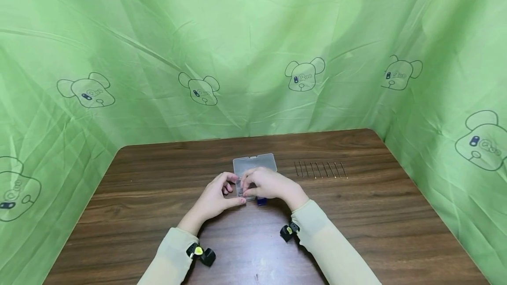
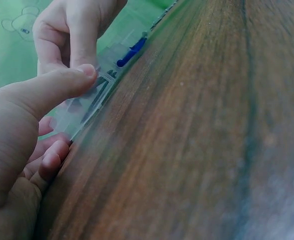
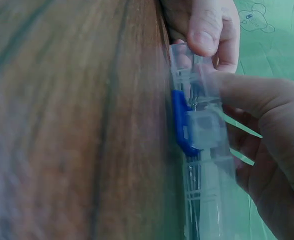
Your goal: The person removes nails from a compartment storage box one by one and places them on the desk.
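A clear plastic box (image 1: 253,165) lies on the table with its lid raised at the back and a blue latch (image 3: 181,122) on its near side. My left hand (image 1: 214,196) grips the left end, thumb along the near wall and fingers around the far corner. From the right, my right hand (image 1: 268,183) reaches over the box, its fingers bent down into the left compartment. I cannot tell what its hidden fingertips hold. Through the wall, the left wrist view shows thin dark metal rods (image 2: 105,86) lying inside.
Right of the box, several thin metal rods (image 1: 321,170), nail-like, lie in a spaced row on the brown wooden table (image 1: 356,232). A green curtain (image 1: 245,47) with printed bear heads hangs around the table's back and sides.
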Tool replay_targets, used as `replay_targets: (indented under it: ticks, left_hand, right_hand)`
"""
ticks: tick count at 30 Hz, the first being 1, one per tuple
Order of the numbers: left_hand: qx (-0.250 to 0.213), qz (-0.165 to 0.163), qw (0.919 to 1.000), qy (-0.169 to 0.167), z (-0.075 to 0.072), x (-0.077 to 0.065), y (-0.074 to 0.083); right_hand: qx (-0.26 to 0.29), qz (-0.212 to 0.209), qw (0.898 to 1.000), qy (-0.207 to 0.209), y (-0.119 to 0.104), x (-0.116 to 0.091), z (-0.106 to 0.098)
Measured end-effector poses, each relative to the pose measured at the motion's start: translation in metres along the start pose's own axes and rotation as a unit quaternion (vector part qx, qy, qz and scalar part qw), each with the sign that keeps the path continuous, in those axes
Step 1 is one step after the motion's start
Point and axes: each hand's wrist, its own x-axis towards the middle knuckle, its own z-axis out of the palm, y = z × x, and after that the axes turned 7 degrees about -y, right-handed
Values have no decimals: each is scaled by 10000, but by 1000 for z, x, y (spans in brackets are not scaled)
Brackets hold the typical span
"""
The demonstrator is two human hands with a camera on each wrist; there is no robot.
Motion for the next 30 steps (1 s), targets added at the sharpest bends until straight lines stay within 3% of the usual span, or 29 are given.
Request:
replay_targets:
  ticks: [7,17,23,30]
  left_hand:
    - [76,-40,10000,-8,-1,-1,0]
    - [109,-70,9999,-16,1,1,-5]
    - [78,-97,9999,-13,1,1,-5]
    - [67,-73,10000,-6,1,1,-3]
  right_hand:
    - [499,71,9984,272,2,-4,-10]
    - [1235,38,9843,1259,2,-23,-31]
    - [1689,295,9743,1460,-1,-45,-45]
    - [1600,810,9709,1584,4,-83,-58]
